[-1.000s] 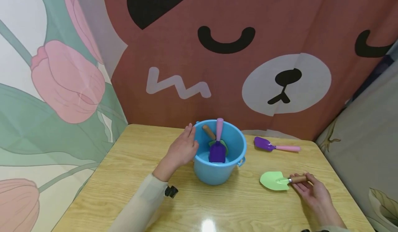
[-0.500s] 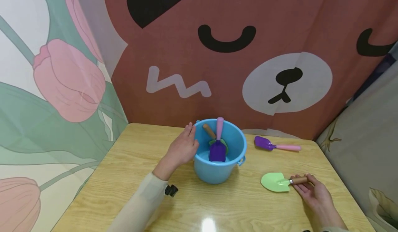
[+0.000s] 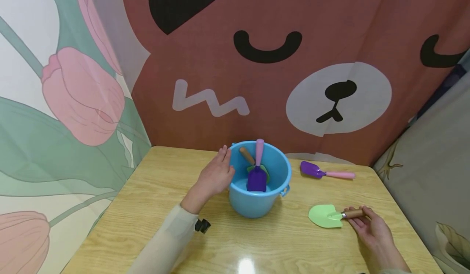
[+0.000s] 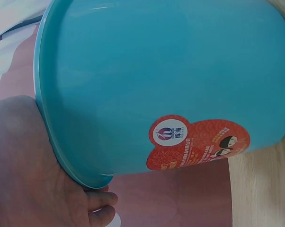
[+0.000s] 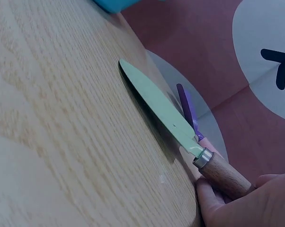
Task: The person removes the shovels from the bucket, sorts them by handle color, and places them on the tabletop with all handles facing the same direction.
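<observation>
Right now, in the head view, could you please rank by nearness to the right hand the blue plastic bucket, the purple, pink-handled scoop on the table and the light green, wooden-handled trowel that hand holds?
1. Light green trowel: in the right hand.
2. Purple scoop: beyond the hand, on the table.
3. Blue bucket: farther left.

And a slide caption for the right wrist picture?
Right hand holding a green trowel by its wooden handle, with a purple shovel beyond it on the table.
</observation>
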Demonstrator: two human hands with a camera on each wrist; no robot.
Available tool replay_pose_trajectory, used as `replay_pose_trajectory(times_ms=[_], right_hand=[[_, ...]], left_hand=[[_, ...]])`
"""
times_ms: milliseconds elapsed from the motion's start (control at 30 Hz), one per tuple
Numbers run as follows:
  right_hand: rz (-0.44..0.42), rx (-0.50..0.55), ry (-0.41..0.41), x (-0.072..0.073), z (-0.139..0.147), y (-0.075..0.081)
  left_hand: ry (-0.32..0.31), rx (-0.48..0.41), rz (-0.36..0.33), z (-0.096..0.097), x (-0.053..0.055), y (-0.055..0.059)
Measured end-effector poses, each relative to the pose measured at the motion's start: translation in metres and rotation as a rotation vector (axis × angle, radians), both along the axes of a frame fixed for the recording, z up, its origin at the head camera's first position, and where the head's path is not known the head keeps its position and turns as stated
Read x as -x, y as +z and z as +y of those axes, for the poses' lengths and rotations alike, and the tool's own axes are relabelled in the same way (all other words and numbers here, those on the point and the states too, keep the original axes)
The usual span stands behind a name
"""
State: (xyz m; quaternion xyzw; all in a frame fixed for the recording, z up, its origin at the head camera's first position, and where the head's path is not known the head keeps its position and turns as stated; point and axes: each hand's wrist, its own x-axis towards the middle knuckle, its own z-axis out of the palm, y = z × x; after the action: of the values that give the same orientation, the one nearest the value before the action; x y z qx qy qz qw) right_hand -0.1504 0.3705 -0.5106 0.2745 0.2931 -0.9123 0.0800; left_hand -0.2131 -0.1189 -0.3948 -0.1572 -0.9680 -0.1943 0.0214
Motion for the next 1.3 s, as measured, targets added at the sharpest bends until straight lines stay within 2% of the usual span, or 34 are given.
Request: replay_pose_trajectory(times_ms=[167,500,733,933,1133,1300], right_hand=[[-0.006,-0.087,0.007,0.001,-0.001,0.001],[-0.05,-0.425,-0.009,0.0,-0.007,0.002],[-0.063,-0.463,-0.041,0.001,-0.007,0.003],[-0.083,-0.677,-0.1,0.004,-0.002,0.006],[-0.124,-0.786,-0.06,0.005,0.004,0.008],[-0.118,-0.784,-0.039,0.005,0.008,0.011]], left_hand=[[0.008,-0.011,-0.004,0.001,0.0,0.001],[0.007,-0.004,0.0,0.0,-0.001,0.0],[0.007,-0.005,-0.001,0.0,0.0,0.0],[0.007,-0.002,-0.001,0.0,0.001,0.001],[0.011,-0.01,-0.011,0.001,0.0,0.001],[0.01,-0.009,-0.01,0.001,-0.002,0.001]])
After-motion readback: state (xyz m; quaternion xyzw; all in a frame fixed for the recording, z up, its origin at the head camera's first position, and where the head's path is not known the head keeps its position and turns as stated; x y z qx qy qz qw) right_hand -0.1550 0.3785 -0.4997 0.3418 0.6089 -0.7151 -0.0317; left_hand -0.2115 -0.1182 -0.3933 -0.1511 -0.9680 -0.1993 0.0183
